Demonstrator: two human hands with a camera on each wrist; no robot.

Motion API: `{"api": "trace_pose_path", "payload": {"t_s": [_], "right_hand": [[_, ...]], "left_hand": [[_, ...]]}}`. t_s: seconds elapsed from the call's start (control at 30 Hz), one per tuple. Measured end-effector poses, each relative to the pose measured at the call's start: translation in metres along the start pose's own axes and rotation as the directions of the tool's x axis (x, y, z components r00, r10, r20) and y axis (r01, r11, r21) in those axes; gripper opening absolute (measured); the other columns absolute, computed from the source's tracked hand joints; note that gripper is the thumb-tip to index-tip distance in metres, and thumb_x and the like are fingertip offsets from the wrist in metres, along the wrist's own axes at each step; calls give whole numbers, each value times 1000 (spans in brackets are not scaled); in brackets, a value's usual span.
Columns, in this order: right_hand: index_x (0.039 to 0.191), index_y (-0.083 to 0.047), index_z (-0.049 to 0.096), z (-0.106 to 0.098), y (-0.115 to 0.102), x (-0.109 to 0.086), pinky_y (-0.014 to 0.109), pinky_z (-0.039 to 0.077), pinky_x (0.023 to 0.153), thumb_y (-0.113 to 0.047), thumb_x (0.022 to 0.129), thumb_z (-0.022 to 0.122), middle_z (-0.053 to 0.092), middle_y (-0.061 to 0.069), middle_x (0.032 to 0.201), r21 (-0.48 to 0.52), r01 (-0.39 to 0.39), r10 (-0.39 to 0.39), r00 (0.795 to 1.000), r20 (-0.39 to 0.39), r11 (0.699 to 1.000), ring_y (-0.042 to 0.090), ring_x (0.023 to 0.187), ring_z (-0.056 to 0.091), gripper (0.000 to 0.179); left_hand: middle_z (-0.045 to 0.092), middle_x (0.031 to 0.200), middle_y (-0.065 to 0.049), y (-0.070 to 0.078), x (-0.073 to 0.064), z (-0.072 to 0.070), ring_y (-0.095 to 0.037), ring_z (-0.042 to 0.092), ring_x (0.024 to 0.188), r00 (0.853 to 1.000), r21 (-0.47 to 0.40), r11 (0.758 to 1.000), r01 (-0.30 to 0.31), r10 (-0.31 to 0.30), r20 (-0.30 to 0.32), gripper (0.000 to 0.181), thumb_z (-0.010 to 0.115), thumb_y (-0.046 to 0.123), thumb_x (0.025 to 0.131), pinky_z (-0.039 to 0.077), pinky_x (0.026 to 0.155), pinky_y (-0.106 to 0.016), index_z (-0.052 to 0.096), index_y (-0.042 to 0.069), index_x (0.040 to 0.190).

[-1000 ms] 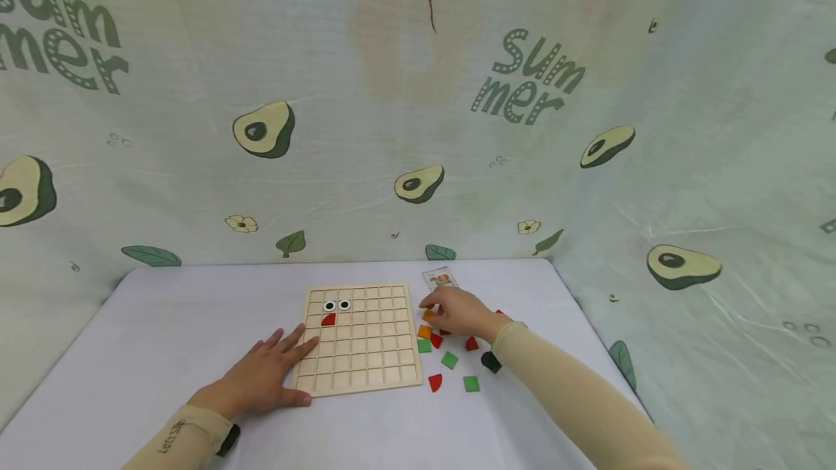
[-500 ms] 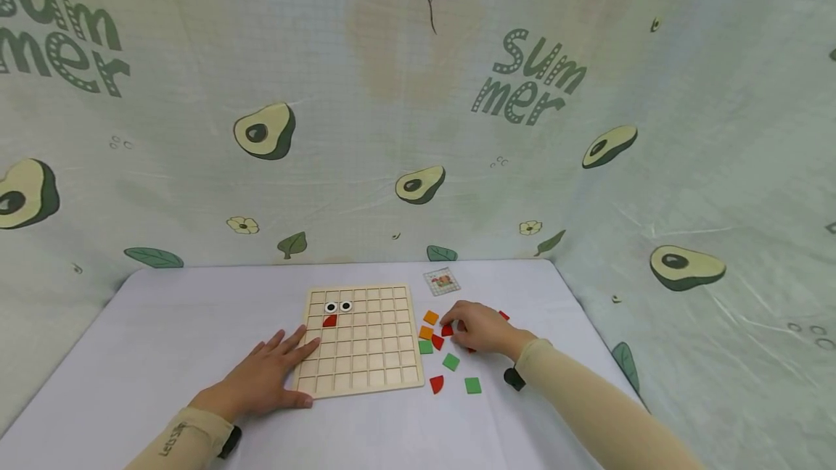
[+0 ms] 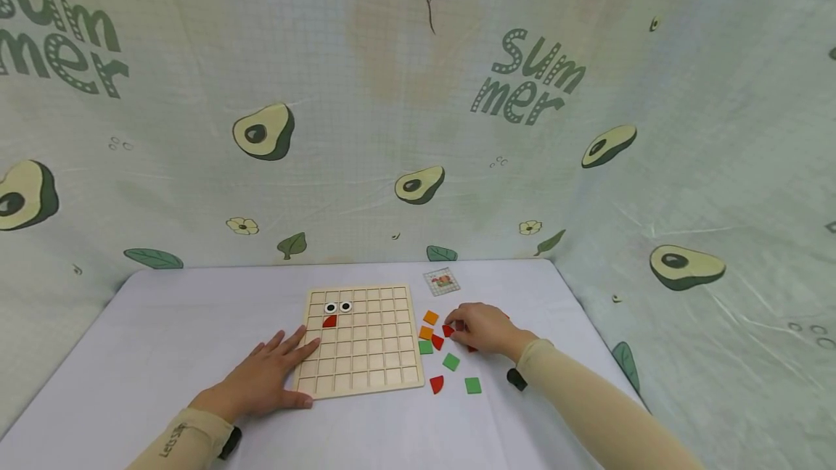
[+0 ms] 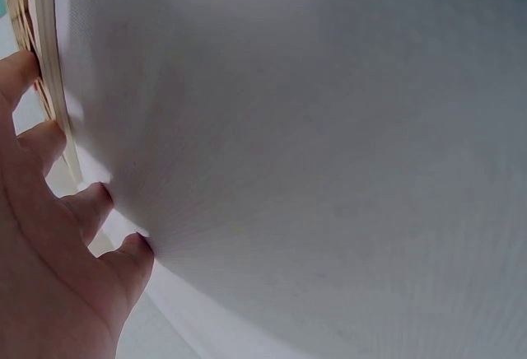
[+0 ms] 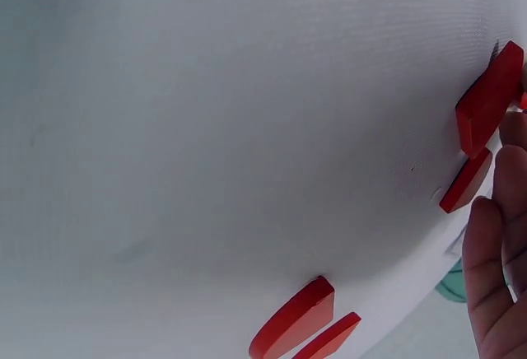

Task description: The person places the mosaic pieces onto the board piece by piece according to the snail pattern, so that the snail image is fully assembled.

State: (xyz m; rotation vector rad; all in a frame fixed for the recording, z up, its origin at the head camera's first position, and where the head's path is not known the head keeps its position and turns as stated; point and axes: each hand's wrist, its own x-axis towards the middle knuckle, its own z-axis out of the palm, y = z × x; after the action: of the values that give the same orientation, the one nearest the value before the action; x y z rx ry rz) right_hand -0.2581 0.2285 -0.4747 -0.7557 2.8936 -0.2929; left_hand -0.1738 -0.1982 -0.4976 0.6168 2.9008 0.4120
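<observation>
On the white table, just right of the wooden grid board, a scatter of small coloured tiles is laid out, and the right hand is set down among them with its fingertips at a red tile; whether that tile is actually pinched cannot be told, as the curled fingers hide the contact. The left hand is spread flat, fingers straight, pressing on the board's near left corner. On the board, two eye pieces and one red quarter-round piece are already seated in cells. The red tile is judged light, thin, stiff and smooth, so likely to slide on the cloth; it is best taken by its opposite edges with thumb and forefinger. In the right wrist view several red pieces are seen lying flat, clearly slab-like. A small picture card lies beyond the tiles, near the table's far edge. Compared with a second ago, the right hand has been drawn back from near the card and the orange tiles to the red ones; over the last half second little has shifted, and the left hand is unchanged.
</observation>
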Motion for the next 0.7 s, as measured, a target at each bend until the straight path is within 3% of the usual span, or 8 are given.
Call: {"api": "trace_pose_path", "payload": {"t_s": [0.23,0.4,0.7], "right_hand": [[120,-25,72,1,0,1,22,49,62,-26,90,77,58,-10,100,76,26,-27,999,19,997,7,71,52,30],[118,-25,73,2,1,2,22,49,61,-25,92,75,57,-10,96,97,21,-25,999,38,995,8,70,52,26],[116,-23,74,5,-1,1,22,48,66,-27,92,75,57,-10,97,84,18,-18,1000,-5,996,8,74,51,24]], "left_hand": [[28,160,-17,0,-1,-1,-54,26,140,1000,-3,1000,-9,9,-6,105,70,76,68,24,106,-72,44,19,152],[28,160,-17,0,-1,-1,-54,25,140,1000,-7,1000,-13,13,-3,105,70,75,69,24,106,-73,44,19,152],[28,160,-17,0,-2,-2,-54,25,140,1000,-8,1000,-15,15,0,103,71,74,70,24,107,-72,44,19,153]]}}
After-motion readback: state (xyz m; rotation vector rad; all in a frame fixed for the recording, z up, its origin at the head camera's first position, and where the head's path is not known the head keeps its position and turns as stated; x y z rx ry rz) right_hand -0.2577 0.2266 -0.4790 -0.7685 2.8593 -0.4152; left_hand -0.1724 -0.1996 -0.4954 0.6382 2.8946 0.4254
